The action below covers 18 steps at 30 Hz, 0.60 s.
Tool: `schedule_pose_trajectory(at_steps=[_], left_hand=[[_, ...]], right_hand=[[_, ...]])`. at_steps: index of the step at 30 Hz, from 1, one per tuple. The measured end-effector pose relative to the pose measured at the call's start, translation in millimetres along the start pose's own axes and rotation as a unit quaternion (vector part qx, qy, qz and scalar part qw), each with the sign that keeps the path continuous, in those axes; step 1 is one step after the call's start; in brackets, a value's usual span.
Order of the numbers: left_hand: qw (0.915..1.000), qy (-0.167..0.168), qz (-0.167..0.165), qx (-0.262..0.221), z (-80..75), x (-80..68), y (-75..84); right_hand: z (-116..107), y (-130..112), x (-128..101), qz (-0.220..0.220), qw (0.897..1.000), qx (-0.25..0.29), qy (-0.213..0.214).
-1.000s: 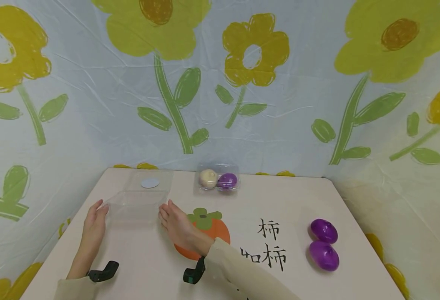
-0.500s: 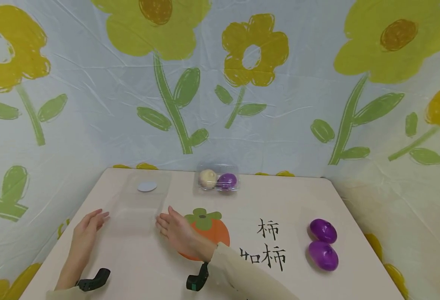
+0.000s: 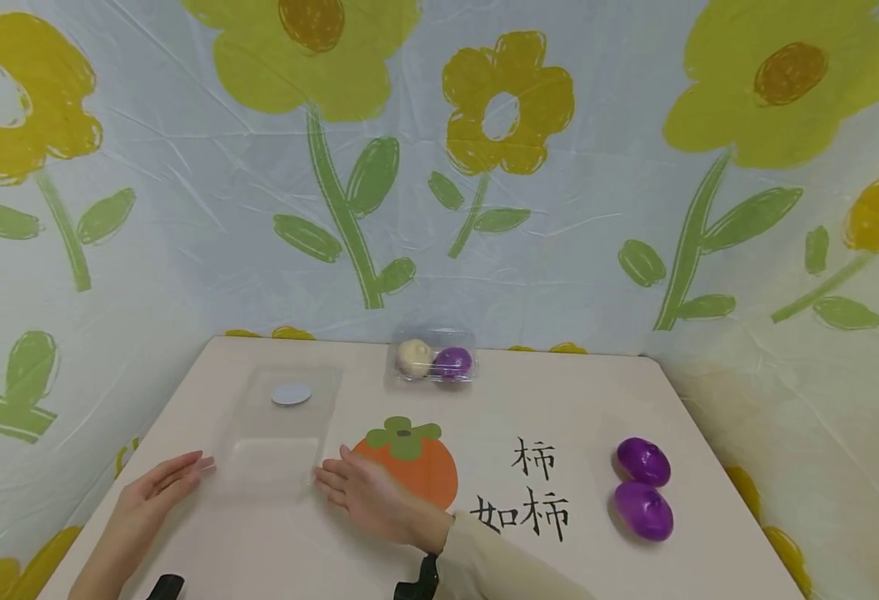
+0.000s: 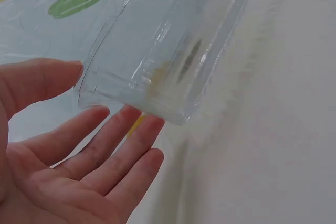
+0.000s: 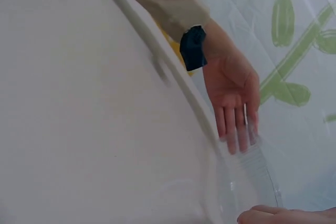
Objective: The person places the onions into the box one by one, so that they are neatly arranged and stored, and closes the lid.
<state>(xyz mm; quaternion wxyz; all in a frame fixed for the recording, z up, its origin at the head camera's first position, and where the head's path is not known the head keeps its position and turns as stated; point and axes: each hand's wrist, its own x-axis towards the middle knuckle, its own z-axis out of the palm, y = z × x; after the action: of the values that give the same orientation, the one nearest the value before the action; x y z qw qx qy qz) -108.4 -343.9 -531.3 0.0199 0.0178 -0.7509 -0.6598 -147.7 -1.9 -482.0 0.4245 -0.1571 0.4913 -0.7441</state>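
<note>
Legible text is found in one place only: black brush-style Chinese characters (image 3: 531, 492) printed on the counter (image 3: 574, 400), to the right of the orange persimmon drawing (image 3: 407, 462). The upper line reads 柿; the lower line reads 如柿. The grey round sticker (image 3: 292, 394) on the clear box shows no readable print.

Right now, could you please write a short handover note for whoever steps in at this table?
Left hand: open, fingers straight, at the left edge of the open clear clamshell box.
Right hand: open, at the box's right edge.
The box lies opened flat on the table with nothing in it; a round grey sticker shows on its far half.
Two loose purple eggs sit at the right.
A second clear box at the back, holding a cream and a purple egg, looks done.
Left, probably: fill and close the open box.
</note>
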Motion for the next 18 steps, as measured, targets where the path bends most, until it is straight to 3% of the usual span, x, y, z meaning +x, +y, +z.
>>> schedule_pose_trajectory(at_steps=[6,13,18], left_hand=[[0.9966,-0.024,-0.038,0.068,-2.9,-13.9,-3.9],[0.9949,-0.091,-0.008,-0.044,0.7,-23.4,-12.5],[0.9933,-0.108,-0.042,-0.009,16.0,-29.1,-11.2]], right_hand=[[0,6,-17,0.018,1.0,0.008,-0.003],[-3,10,-38,0.046,0.998,-0.034,0.031],[-12,12,-55,0.044,0.99,-0.128,0.037]])
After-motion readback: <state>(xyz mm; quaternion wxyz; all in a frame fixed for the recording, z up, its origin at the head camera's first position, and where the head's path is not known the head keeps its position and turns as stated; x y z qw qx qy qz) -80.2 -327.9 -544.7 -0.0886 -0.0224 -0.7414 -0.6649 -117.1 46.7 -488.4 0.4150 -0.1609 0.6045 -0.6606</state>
